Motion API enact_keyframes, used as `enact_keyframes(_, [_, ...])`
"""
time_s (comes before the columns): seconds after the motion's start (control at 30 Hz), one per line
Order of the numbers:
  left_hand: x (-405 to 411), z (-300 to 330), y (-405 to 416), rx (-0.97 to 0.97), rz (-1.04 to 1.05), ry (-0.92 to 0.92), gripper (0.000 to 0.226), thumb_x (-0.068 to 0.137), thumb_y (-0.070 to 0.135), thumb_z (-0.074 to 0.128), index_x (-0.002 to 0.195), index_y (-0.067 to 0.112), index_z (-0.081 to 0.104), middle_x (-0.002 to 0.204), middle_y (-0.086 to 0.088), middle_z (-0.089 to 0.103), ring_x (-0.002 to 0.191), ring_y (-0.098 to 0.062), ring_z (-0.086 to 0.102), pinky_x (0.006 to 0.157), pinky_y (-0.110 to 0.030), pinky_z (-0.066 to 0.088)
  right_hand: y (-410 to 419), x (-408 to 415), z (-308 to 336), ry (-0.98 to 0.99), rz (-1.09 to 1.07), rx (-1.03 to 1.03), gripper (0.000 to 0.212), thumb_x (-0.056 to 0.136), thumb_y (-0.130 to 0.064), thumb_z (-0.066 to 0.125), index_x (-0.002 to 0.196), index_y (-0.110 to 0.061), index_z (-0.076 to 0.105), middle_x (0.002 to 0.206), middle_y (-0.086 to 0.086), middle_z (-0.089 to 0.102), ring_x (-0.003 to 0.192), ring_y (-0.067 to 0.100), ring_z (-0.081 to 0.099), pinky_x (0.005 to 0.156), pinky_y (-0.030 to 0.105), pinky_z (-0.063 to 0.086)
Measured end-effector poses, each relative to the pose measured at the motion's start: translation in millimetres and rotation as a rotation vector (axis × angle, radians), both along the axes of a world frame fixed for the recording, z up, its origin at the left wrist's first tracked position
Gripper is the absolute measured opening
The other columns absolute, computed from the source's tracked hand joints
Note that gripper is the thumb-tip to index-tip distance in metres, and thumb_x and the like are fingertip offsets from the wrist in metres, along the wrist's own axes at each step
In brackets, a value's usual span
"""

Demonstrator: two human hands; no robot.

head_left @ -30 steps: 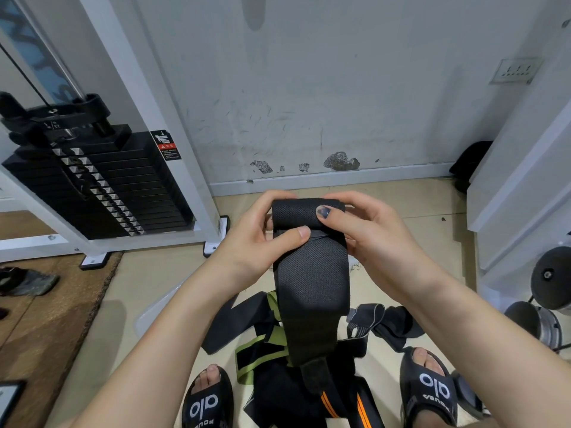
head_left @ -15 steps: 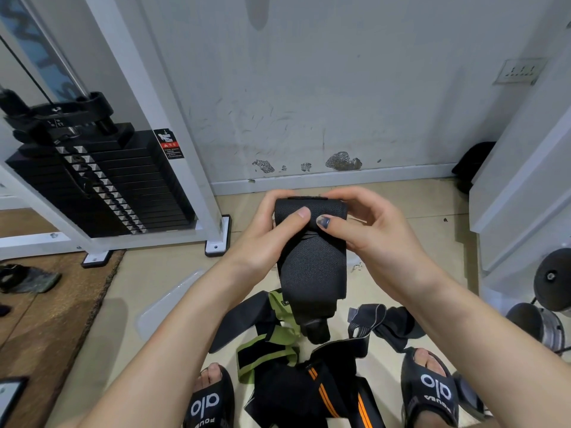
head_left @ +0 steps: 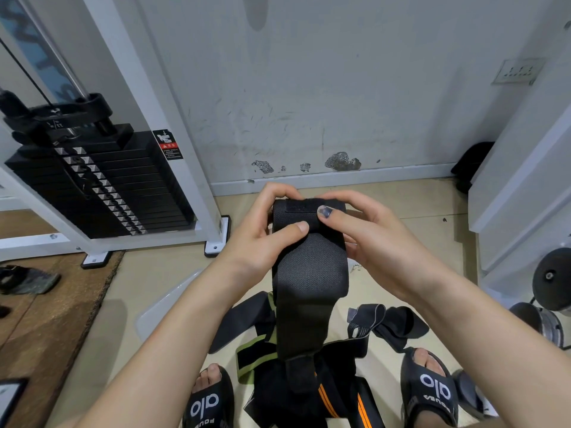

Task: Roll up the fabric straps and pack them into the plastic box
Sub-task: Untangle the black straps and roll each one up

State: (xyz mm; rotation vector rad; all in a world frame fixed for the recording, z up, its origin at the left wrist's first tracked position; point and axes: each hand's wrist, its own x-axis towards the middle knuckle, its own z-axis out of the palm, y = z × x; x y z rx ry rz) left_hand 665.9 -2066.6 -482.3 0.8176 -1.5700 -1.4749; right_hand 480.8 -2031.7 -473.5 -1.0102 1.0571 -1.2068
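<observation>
A black weight stack (head_left: 102, 183) stands left, dumbbells (head_left: 553, 282) right, slide sandals (head_left: 429, 393) below.

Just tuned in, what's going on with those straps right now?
A person is rolling a wide black strap. The left hand and right hand both grip the rolled top end, thumbs pressing on it, while the loose tail hangs toward a pile of other straps on the floor between their sandals. No plastic box is clearly identifiable.

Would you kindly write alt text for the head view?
Both hands, left hand and right hand, grip the rolled top of a wide black strap hanging over a strap pile on the floor, beside a weight stack.
</observation>
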Motion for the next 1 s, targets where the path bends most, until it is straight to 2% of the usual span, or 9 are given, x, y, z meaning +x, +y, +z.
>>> enact_keyframes(0.1, [-2,-2,0,0.016,0.015,-0.031,0.030,0.094,0.007,0.062,0.115,0.025,0.052,0.090,-0.002,0.061,0.083,-0.013,0.058,0.071,-0.023,0.050,-1,-1,-3,0.000,-0.006,-0.043,0.023,0.094,-0.007,0.068,0.117,-0.010,0.070,0.102,0.012,0.074,0.092,0.020,0.071,0.082,0.031,0.058])
enact_keyframes(0.3, [-9,-5,-4,0.264,0.099,-0.044,0.034,0.084,0.059,0.058,0.112,0.039,0.059,0.113,0.010,0.074,0.106,-0.011,0.072,0.085,-0.039,0.056,-2,-2,-5,0.054,-0.061,-0.131,0.028,0.089,0.002,0.072,0.111,-0.015,0.073,0.105,0.007,0.074,0.092,0.021,0.072,0.087,0.039,0.060])
enact_keyframes(0.4, [-12,-5,-4,0.253,0.132,-0.011,0.026,0.097,0.044,0.061,0.116,0.026,0.058,0.116,-0.005,0.073,0.107,-0.021,0.071,0.086,-0.037,0.058,-1,-2,-6,0.105,-0.049,-0.164,0.032,0.087,0.005,0.073,0.108,-0.018,0.073,0.108,0.007,0.072,0.089,0.018,0.072,0.083,0.033,0.057])
enact_keyframes(0.47, [-11,-3,-3,0.241,0.129,0.045,0.011,0.103,0.023,0.058,0.113,0.020,0.056,0.102,-0.004,0.071,0.090,-0.015,0.069,0.072,-0.026,0.054,-1,-4,-6,0.097,-0.031,-0.158,0.035,0.086,0.007,0.074,0.107,-0.020,0.073,0.112,0.007,0.072,0.092,0.020,0.072,0.086,0.035,0.058])
enact_keyframes(0.57, [-11,-4,-4,0.192,0.118,0.069,0.012,0.101,0.013,0.060,0.110,0.020,0.055,0.088,0.004,0.070,0.081,-0.012,0.066,0.073,-0.027,0.052,-2,-4,-5,0.062,0.006,-0.092,0.039,0.086,0.005,0.072,0.117,-0.018,0.069,0.114,0.003,0.073,0.097,0.018,0.072,0.091,0.036,0.057])
enact_keyframes(0.7, [-12,-5,-4,0.175,0.132,0.077,0.024,0.083,0.023,0.063,0.106,0.024,0.055,0.084,0.006,0.068,0.081,-0.012,0.064,0.073,-0.026,0.050,-1,4,-1,-0.003,0.016,0.037,0.025,0.098,-0.026,0.063,0.123,-0.026,0.065,0.117,0.001,0.074,0.109,0.016,0.071,0.093,0.033,0.054])
enact_keyframes(0.87, [-20,-11,2,0.116,0.141,-0.004,0.017,0.099,0.014,0.059,0.104,0.030,0.052,0.077,0.017,0.066,0.076,-0.005,0.062,0.068,-0.023,0.048,-7,18,-4,0.024,-0.181,0.080,0.026,0.099,-0.058,0.049,0.105,-0.039,0.066,0.100,0.006,0.072,0.094,0.018,0.073,0.090,0.040,0.056])
enact_keyframes(0.93, [-26,-15,7,0.126,0.133,-0.033,0.018,0.098,0.018,0.059,0.105,0.032,0.051,0.075,0.018,0.065,0.074,-0.004,0.062,0.067,-0.025,0.047,-8,26,-11,0.057,-0.211,0.086,0.022,0.095,-0.060,0.052,0.102,-0.044,0.066,0.100,0.004,0.072,0.097,0.021,0.073,0.097,0.049,0.056])
enact_keyframes(1.0, [-25,-19,9,0.163,0.127,-0.002,0.018,0.091,0.023,0.060,0.103,0.034,0.053,0.079,0.013,0.066,0.075,-0.009,0.062,0.068,-0.029,0.046,-7,31,-16,0.041,-0.212,0.101,0.017,0.099,-0.055,0.051,0.101,-0.045,0.065,0.094,-0.002,0.069,0.090,0.018,0.070,0.091,0.044,0.056])
